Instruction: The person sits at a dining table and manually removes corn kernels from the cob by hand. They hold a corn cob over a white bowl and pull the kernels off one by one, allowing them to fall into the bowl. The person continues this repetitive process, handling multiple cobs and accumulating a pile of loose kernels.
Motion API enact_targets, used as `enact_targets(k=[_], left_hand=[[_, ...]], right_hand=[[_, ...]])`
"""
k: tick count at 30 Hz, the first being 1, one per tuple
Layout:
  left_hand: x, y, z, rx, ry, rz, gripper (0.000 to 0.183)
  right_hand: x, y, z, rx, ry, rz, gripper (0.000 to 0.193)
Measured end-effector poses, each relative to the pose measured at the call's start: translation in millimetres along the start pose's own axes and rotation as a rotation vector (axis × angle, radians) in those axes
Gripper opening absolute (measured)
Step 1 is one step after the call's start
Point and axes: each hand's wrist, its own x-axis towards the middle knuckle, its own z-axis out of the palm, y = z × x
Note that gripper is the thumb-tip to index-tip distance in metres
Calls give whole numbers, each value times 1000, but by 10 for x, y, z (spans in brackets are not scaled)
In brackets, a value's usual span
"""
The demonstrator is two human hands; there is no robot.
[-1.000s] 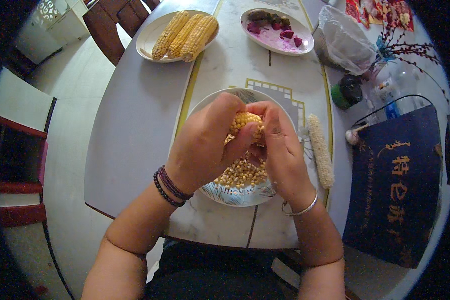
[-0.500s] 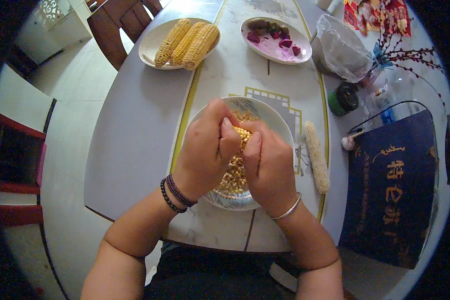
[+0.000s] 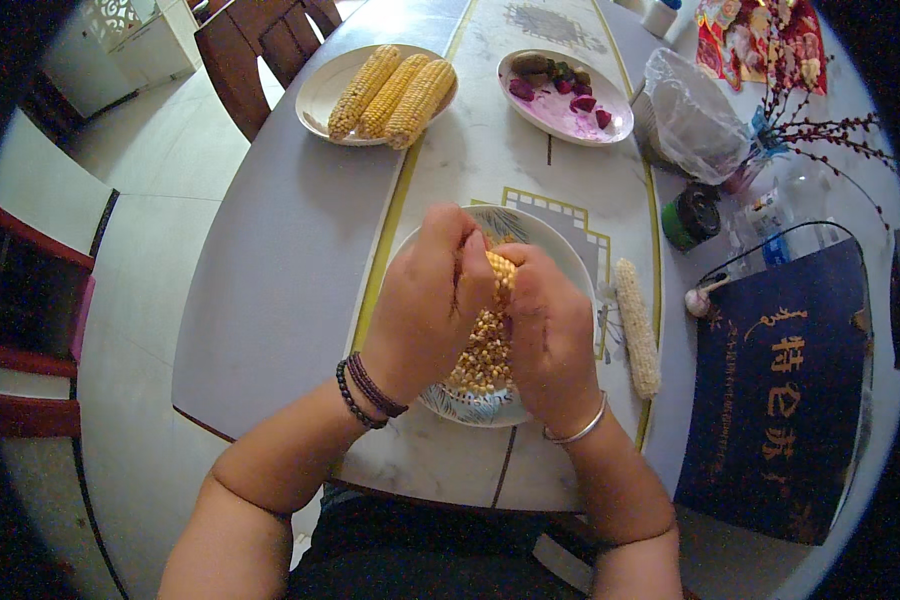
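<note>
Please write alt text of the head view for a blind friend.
A person's left hand and right hand hold a yellow corn cob over a plate of loose kernels. A pale cob lies to the right; three yellow cobs rest on another plate beyond.

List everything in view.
Corn cob: 1, yellow, centre
Kernels: many, yellow, centre plate
Whole cobs: 3, yellow, far plate
Bare cob: 1, whitish, centre right
Centre plate, far plate: 2, white, on table
Dish: 1, white, upper centre
Chunks: several, purple, in dish
Carton: 1, dark blue, right
Garlic: 1, whitish, by carton
Canister: 1, green, right
Bag: 1, clear, upper right
Branches: several, red, upper right
Chair: 1, brown, upper left
Table: 1, pale, centre
Left hand, right hand: 2, bare, on corn cob
</note>
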Motion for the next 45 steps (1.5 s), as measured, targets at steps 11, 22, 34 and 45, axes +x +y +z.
enact_targets(k=[11,22,34,45], left_hand=[[-10,-11,-37,-75,-34,-14,19],[20,-99,-40,-118,-32,-146,30],[-15,-34,-7,-269,-81,-143,37],[-62,9,26,-111,-243,111,52]], right_hand=[[-18,33,30,-201,-54,-172,23],[6,91,39,-236,-15,-252,31],[13,-10,-33,308,-52,199,35],[-93,204,127,269,71,28,44]])
